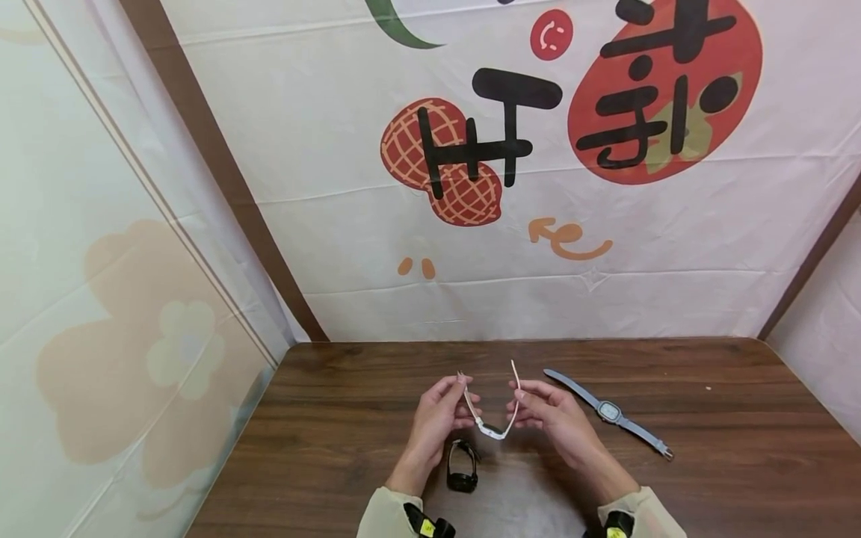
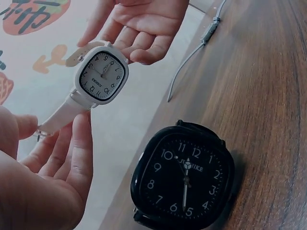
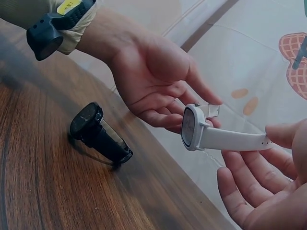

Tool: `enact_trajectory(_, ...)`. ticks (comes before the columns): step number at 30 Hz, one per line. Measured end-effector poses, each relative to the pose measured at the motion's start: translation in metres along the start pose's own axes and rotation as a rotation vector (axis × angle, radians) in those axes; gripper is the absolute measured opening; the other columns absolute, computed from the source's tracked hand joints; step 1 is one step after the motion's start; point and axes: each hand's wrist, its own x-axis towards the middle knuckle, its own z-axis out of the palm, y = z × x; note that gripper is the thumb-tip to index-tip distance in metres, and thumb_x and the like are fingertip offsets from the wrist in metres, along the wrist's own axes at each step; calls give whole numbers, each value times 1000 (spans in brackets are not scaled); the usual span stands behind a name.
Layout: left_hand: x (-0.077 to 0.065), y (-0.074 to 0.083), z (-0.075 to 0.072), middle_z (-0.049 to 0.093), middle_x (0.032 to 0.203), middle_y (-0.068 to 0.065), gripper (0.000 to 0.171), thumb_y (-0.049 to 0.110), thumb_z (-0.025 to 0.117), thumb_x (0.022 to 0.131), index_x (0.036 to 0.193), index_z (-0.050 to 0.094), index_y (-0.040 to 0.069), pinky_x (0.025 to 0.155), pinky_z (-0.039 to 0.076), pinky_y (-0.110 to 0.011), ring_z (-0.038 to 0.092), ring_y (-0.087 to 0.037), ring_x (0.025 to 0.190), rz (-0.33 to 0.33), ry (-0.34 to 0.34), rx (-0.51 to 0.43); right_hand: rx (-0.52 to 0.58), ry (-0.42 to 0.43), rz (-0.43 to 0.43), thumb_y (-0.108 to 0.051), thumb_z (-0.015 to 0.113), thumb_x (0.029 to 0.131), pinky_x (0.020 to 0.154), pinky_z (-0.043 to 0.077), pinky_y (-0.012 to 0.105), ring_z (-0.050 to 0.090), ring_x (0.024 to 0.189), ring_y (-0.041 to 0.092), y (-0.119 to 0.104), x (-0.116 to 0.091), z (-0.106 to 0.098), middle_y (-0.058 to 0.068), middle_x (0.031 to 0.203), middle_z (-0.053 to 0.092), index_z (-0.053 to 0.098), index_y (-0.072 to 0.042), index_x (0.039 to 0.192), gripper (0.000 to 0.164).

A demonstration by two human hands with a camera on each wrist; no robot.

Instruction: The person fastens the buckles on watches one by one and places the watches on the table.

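Observation:
A white wristwatch (image 1: 492,431) with a squarish case hangs between both hands above the table, its strap unfastened and bent into a U. My left hand (image 1: 433,418) pinches the buckle end of the strap between thumb and fingers. The holed end is pinched by my right hand (image 1: 561,426). In the left wrist view the white watch's dial (image 2: 102,75) shows black numerals. Just below the hands, a black wristwatch (image 1: 463,478) stands on the table with its strap closed in a loop. Its dark dial (image 2: 184,177) faces the left wrist camera.
A blue-grey wristwatch (image 1: 608,412) lies stretched flat on the wooden table (image 1: 740,418), right of my right hand. Behind the table hangs a white printed cloth (image 1: 336,246), and another cloth wall (image 1: 121,299) stands at the left.

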Motion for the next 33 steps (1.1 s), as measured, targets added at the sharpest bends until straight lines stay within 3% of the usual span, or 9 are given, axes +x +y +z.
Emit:
enact_trajectory(9,-1,2,4,70,87,-2,39,31,56,102,125,61,-1,64,58,-28,71,-17,75,7,-43,15,-53,79,31,-25,59,101,75,57,33,70,80,21,-1,1,6,8,89,71,53,12,129,47)
enact_trajectory(14,0,3,7,71,89,-4,39,32,59,100,123,63,0,63,57,-27,71,-20,76,11,-65,28,-74,112,40,-27,60,100,73,55,30,68,74,17,-4,0,9,9,84,70,59,9,126,44)
enact_trajectory(27,0,7,12,71,89,-3,38,31,62,98,122,66,2,65,58,-30,71,-19,75,17,-95,42,-102,138,60,-21,62,99,75,54,35,67,71,16,-4,0,8,3,80,70,60,5,128,40)
enact_trajectory(33,1,6,13,73,91,-11,36,29,63,97,119,67,1,67,58,-29,72,-21,79,22,-87,45,-108,152,63,-18,63,98,74,54,34,67,70,17,-6,0,10,7,81,70,60,5,129,40)
